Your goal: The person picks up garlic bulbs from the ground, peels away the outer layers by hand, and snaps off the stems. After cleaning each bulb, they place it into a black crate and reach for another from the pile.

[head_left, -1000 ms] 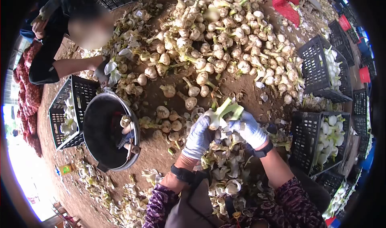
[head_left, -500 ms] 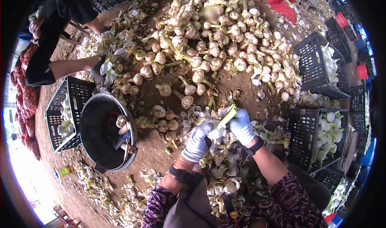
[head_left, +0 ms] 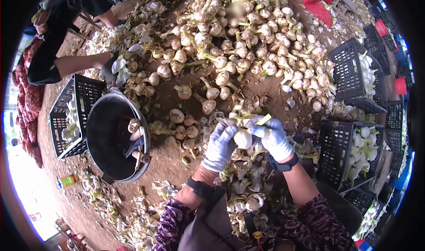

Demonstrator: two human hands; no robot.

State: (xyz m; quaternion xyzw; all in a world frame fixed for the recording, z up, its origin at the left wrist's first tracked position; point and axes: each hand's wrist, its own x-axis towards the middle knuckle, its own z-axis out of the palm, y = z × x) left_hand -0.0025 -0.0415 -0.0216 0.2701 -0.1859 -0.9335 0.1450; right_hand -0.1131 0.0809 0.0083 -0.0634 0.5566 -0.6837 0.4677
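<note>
Between my two gloved hands is a white garlic bulb (head_left: 243,139) with a cut green stem pointing up and to the right. My left hand (head_left: 220,143) has its fingers closed at the bulb's upper left side. On the right, my right hand (head_left: 273,139) is closed around the stem just above the bulb. Pale skin flaps hang off the top between the fingers. Loose peeled garlic skins (head_left: 250,180) lie below my hands. Unpeeled garlic bulbs with stems (head_left: 208,105) lie on the dirt just beyond them.
A large garlic heap (head_left: 239,34) covers the ground ahead. A black bucket (head_left: 99,138) with tools at its rim stands left, beside a crate (head_left: 82,98). Crates of white garlic (head_left: 325,151) line the right. Another person's leg (head_left: 82,64) is at upper left.
The bulb has turned from a tilted hold so its round white body faces me. My left hand has moved up to its top, and skin is now lifted away there.
</note>
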